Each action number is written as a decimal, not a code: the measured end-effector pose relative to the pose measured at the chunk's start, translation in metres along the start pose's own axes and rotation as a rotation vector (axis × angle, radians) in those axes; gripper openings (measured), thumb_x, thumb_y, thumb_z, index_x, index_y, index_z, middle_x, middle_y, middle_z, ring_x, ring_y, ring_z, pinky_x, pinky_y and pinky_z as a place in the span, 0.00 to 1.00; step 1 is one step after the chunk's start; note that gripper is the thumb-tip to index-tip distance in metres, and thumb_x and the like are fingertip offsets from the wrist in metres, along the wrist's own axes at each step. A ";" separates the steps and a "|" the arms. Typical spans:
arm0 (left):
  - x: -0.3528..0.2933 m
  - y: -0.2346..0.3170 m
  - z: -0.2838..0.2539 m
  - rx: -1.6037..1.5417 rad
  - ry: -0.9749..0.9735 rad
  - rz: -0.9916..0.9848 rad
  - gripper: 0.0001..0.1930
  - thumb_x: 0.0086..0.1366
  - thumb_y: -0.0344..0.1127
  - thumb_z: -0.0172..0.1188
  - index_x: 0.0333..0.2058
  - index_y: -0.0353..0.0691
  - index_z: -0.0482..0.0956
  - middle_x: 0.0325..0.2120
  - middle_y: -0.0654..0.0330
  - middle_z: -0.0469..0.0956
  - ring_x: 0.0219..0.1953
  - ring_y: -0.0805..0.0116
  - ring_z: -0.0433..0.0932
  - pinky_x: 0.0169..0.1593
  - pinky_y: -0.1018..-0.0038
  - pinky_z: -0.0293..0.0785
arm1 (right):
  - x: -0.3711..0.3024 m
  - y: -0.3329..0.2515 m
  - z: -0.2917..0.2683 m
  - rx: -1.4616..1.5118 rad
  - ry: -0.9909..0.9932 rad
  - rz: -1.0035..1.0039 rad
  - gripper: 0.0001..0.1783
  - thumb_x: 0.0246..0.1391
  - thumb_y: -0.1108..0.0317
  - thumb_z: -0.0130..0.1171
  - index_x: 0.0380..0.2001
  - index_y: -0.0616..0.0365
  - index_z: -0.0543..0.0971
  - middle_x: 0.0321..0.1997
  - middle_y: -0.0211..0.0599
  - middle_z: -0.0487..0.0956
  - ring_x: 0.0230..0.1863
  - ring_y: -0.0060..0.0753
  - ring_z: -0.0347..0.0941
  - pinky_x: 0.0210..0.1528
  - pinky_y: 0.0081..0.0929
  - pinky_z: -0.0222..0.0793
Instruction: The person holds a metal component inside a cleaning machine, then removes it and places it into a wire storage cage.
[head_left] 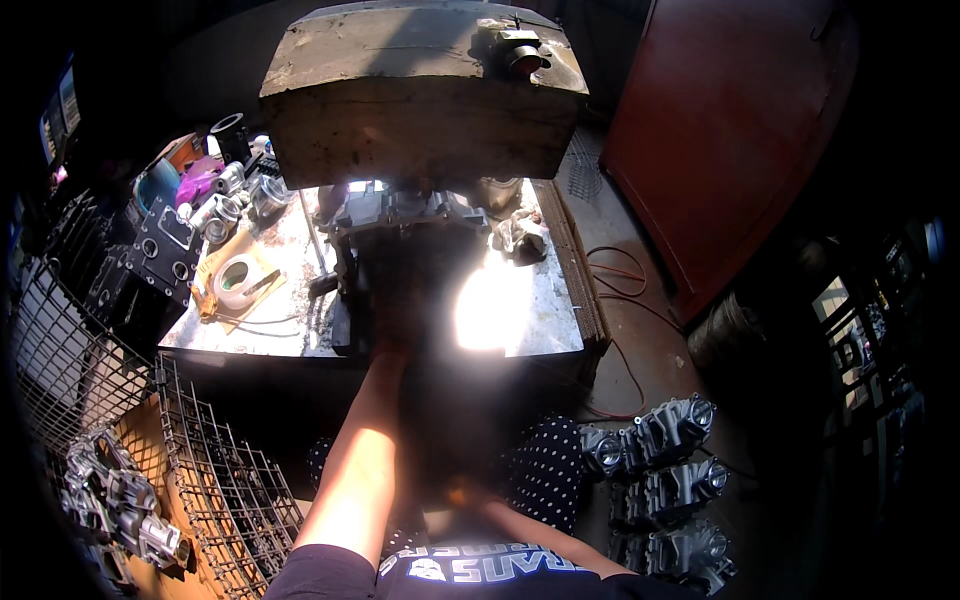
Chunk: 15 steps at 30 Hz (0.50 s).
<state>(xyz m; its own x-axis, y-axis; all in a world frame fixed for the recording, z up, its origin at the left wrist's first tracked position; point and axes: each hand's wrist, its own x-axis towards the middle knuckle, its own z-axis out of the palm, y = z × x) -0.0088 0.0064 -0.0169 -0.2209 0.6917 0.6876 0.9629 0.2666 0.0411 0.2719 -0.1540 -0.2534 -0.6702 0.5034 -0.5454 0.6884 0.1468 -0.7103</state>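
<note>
The person's left hand (398, 318) is in shadow, its grip impossible to tell; the metal part (405, 207) sits beyond it. The right hand (464, 495), nearer the body, is also unclear.

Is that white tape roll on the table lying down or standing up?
Lying down: the tape roll shows its round hole facing up.

Tape roll (230, 297), white, lying on a tan sheet (243, 243); purple bundle (203, 177) beyond it, near a black cylinder (235, 148). Wire-mesh basket (225, 465), lower left. Metal cabinet (725, 140), dark red, right; orange-red hose (643, 279), looped, beside it.
</note>
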 end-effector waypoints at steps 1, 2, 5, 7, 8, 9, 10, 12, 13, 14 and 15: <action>0.000 -0.002 0.002 -0.008 -0.011 -0.003 0.27 0.61 0.40 0.48 0.61 0.49 0.59 0.55 0.53 0.64 0.58 0.52 0.60 0.62 0.57 0.53 | -0.002 -0.002 -0.001 0.004 0.004 -0.009 0.25 0.54 0.56 0.53 0.50 0.62 0.72 0.50 0.52 0.74 0.53 0.46 0.70 0.55 0.31 0.63; 0.000 -0.003 0.003 -0.016 -0.022 -0.005 0.27 0.61 0.40 0.49 0.61 0.50 0.59 0.55 0.53 0.64 0.59 0.52 0.60 0.62 0.57 0.53 | -0.004 -0.004 -0.003 0.007 0.007 -0.017 0.25 0.54 0.56 0.53 0.50 0.63 0.72 0.50 0.52 0.74 0.52 0.46 0.70 0.55 0.31 0.63; 0.000 -0.001 0.002 -0.014 -0.011 -0.004 0.28 0.62 0.41 0.48 0.61 0.50 0.58 0.55 0.54 0.63 0.59 0.52 0.60 0.62 0.57 0.53 | -0.001 0.001 -0.002 0.021 -0.011 -0.020 0.25 0.54 0.57 0.53 0.50 0.63 0.72 0.50 0.53 0.74 0.53 0.46 0.70 0.55 0.31 0.63; -0.002 -0.002 0.004 -0.006 -0.012 -0.002 0.28 0.61 0.40 0.49 0.61 0.50 0.58 0.55 0.54 0.64 0.59 0.52 0.60 0.62 0.57 0.53 | -0.005 -0.006 -0.006 0.021 -0.018 -0.004 0.25 0.54 0.57 0.54 0.50 0.63 0.72 0.50 0.53 0.74 0.53 0.46 0.70 0.56 0.31 0.62; -0.002 -0.002 0.004 -0.002 -0.013 0.000 0.28 0.61 0.40 0.49 0.61 0.51 0.58 0.55 0.53 0.64 0.59 0.52 0.60 0.63 0.57 0.52 | -0.006 -0.010 -0.007 0.021 -0.022 0.004 0.25 0.54 0.57 0.54 0.50 0.63 0.72 0.50 0.53 0.74 0.53 0.46 0.69 0.56 0.31 0.62; -0.002 -0.001 0.002 0.002 -0.007 -0.005 0.28 0.60 0.39 0.49 0.60 0.50 0.59 0.54 0.53 0.64 0.58 0.52 0.60 0.63 0.57 0.52 | -0.005 -0.007 -0.006 0.036 -0.026 -0.001 0.25 0.54 0.57 0.54 0.50 0.63 0.72 0.50 0.52 0.74 0.53 0.46 0.69 0.56 0.31 0.62; -0.001 0.001 -0.001 0.005 -0.002 -0.009 0.27 0.59 0.38 0.50 0.60 0.50 0.60 0.54 0.53 0.65 0.58 0.52 0.61 0.63 0.57 0.52 | -0.004 -0.005 -0.005 0.051 -0.030 -0.006 0.25 0.54 0.57 0.54 0.50 0.62 0.72 0.50 0.52 0.74 0.53 0.46 0.69 0.56 0.31 0.62; 0.000 0.002 -0.002 0.007 0.002 0.004 0.27 0.58 0.36 0.51 0.58 0.49 0.62 0.53 0.52 0.65 0.58 0.53 0.62 0.63 0.57 0.53 | 0.002 0.005 0.001 0.055 -0.040 -0.015 0.25 0.54 0.56 0.54 0.50 0.62 0.72 0.51 0.52 0.74 0.53 0.46 0.69 0.56 0.31 0.62; -0.001 -0.001 0.000 0.007 -0.002 0.019 0.26 0.57 0.35 0.51 0.57 0.49 0.63 0.53 0.52 0.66 0.57 0.53 0.62 0.63 0.57 0.53 | 0.007 0.013 0.006 0.043 -0.049 -0.020 0.25 0.54 0.56 0.54 0.50 0.62 0.72 0.51 0.52 0.73 0.53 0.46 0.69 0.56 0.31 0.62; -0.002 -0.003 0.002 0.007 -0.005 0.033 0.26 0.57 0.35 0.52 0.56 0.48 0.64 0.53 0.52 0.66 0.57 0.53 0.62 0.63 0.57 0.53 | 0.012 0.021 0.011 0.031 -0.058 -0.024 0.25 0.54 0.56 0.54 0.50 0.62 0.72 0.51 0.51 0.73 0.53 0.46 0.69 0.56 0.31 0.62; -0.002 -0.003 0.001 0.010 0.001 0.037 0.26 0.56 0.34 0.52 0.56 0.48 0.64 0.53 0.52 0.66 0.57 0.53 0.63 0.63 0.58 0.53 | 0.013 0.021 0.011 0.016 -0.052 -0.031 0.25 0.54 0.56 0.54 0.50 0.62 0.72 0.51 0.51 0.73 0.53 0.46 0.69 0.56 0.31 0.63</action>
<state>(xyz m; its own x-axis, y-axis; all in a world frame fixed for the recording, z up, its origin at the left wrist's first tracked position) -0.0114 0.0054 -0.0191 -0.1850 0.7006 0.6892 0.9688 0.2477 0.0082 0.2749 -0.1536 -0.2801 -0.7047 0.4538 -0.5454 0.6630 0.1476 -0.7339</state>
